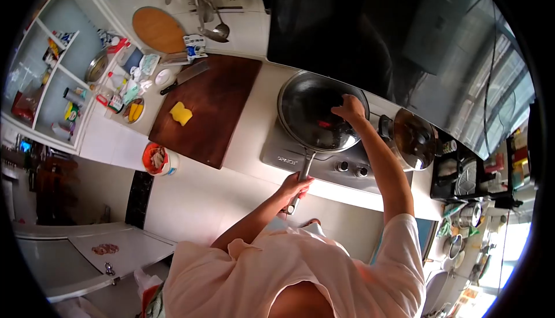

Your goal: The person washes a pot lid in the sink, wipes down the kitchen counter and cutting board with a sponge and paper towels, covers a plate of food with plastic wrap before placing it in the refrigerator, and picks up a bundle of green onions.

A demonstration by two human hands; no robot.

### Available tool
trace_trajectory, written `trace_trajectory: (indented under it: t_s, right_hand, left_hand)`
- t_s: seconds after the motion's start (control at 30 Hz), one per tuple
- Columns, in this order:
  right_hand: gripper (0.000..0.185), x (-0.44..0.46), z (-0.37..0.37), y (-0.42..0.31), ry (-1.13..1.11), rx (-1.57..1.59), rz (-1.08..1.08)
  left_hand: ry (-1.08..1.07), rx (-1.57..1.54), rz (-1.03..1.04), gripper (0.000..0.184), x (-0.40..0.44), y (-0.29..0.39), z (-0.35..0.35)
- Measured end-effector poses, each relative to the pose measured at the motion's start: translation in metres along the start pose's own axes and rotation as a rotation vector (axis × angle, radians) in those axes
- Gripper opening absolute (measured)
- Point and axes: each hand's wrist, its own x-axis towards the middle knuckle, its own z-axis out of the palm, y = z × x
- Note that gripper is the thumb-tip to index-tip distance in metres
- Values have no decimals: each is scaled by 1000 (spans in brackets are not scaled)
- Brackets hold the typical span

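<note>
A dark wok [298, 110] sits on the steel gas stove [283, 159]. Its long metal handle [305, 170] points toward me, and my left hand [295, 188] is wrapped around it. Over the right side of the wok is my right hand [351, 108], thumb held apart from the other fingers, with nothing visible in it. Whether it touches the wok is unclear. A small red patch [324, 124] shows inside the wok; I cannot tell what it is.
Left of the stove lies a brown cutting board [231, 92] with a yellow sponge-like piece [181, 114] and a knife [188, 75]. A lidded pot [413, 139] stands right of the wok. The dark range hood [347, 29] overhangs the back. A bucket [157, 159] hangs near the counter edge.
</note>
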Motion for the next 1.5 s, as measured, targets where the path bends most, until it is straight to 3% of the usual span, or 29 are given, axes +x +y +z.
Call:
trace_trajectory:
  t_s: [0.13, 0.93, 1.07, 1.17, 1.2, 1.27, 1.33, 1.4, 1.5]
  right_hand:
    - [35, -5, 5, 1, 43, 31, -23]
    - [37, -17, -2, -14, 18, 12, -3]
    - [55, -28, -8, -8, 14, 8, -101]
    - [57, -58, -20, -5, 487, -103, -418]
    - [43, -79, -35, -9, 550, -39, -463]
    - [25, -127, -39, 4, 483, 193, -347]
    - [13, -177, -11, 42, 485, 230, -303]
    - [10, -243, 26, 72, 385, 286, 22]
    - [12, -351, 82, 147, 153, 113, 430]
  left_hand:
    - [19, 29, -8, 21, -3, -2, 2]
    - [69, 39, 18, 16, -2, -7, 4]
    - [18, 12, -49, 15, -5, -2, 4]
    - [-66, 32, -18, 23, -6, 0, -3]
    - [-88, 55, 32, 26, -7, 0, -5]
    - [-54, 38, 60, 35, -8, 2, -17]
    - [116, 65, 34, 30, -10, 13, -34]
    - [223, 276, 185, 26, -17, 20, -61]
    - [393, 503, 294, 22, -22, 31, -106]
